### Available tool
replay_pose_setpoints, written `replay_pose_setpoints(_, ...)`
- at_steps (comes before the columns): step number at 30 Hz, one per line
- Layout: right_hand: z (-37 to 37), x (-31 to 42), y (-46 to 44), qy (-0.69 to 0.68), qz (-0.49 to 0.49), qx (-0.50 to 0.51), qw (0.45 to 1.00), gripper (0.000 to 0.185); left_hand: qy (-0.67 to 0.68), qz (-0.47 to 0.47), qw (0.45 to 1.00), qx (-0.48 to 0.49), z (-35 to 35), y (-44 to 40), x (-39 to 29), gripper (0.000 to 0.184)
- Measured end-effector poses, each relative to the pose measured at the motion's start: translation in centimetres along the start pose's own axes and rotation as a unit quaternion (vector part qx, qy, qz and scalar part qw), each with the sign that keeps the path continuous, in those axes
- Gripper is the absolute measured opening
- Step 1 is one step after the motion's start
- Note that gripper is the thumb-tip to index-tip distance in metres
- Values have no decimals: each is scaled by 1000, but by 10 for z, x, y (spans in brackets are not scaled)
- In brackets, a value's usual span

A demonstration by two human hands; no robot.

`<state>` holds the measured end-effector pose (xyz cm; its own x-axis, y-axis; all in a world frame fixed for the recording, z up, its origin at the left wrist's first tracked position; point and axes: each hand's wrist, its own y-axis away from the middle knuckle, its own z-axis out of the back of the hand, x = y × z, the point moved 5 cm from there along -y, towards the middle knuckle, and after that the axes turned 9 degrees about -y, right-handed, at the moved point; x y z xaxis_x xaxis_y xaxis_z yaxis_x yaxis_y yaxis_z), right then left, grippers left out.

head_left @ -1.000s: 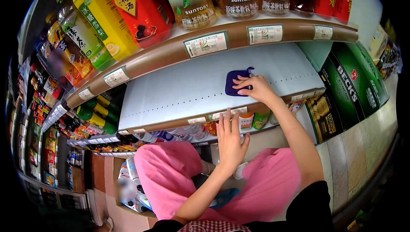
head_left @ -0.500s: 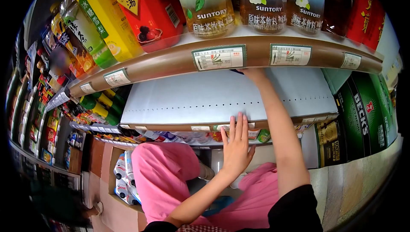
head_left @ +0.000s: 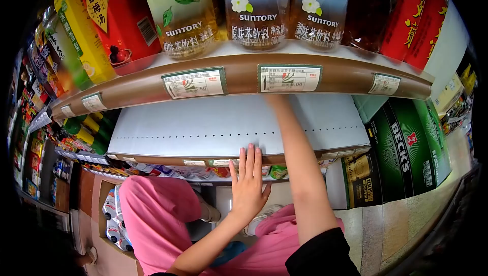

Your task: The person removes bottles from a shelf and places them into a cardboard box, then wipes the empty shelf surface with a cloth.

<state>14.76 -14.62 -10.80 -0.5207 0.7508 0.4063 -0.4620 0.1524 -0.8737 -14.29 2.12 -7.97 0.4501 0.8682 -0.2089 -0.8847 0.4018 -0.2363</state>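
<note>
My left hand (head_left: pixel 247 187) rests with spread fingers against the front edge of the white shelf (head_left: pixel 198 121), its fingertips on the brown rim, holding nothing. My right forearm reaches over that shelf and passes beneath the upper shelf's brown price rail (head_left: pixel 241 79). The right hand itself is hidden under the rail, so its fingers and anything in them cannot be seen. The dark blue cloth is out of sight too.
Suntory bottles (head_left: pixel 256 22) and red cartons (head_left: pixel 119 27) stand on the upper shelf. Green Beck's boxes (head_left: pixel 401 149) are at the right. A carton of bottles (head_left: pixel 109 235) sits on the floor by my pink-trousered knee.
My right hand, earlier pressing the dark blue cloth near the shelf's front, has moved back under the upper shelf, out of view. My left hand stays at the front edge. The view has shifted.
</note>
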Motion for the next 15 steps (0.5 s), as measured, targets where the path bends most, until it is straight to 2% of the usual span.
replay_pose_setpoints(7,29,-34,3,-3,0,0,1000,48,-8,-1,1000,19,-5,-3,-8,104)
replay_pose_setpoints(10,25,-29,2,52,27,1,998,45,-27,-5,999,21,-7,-3,-9,109)
replay_pose_setpoints(13,37,-13,-2,41,-7,82,996,51,-35,-7,999,13,-9,-3,-9,111)
replay_pose_setpoints(15,48,-1,3,60,-72,144,985,49,-41,-7,999,9,-11,-2,-9,113)
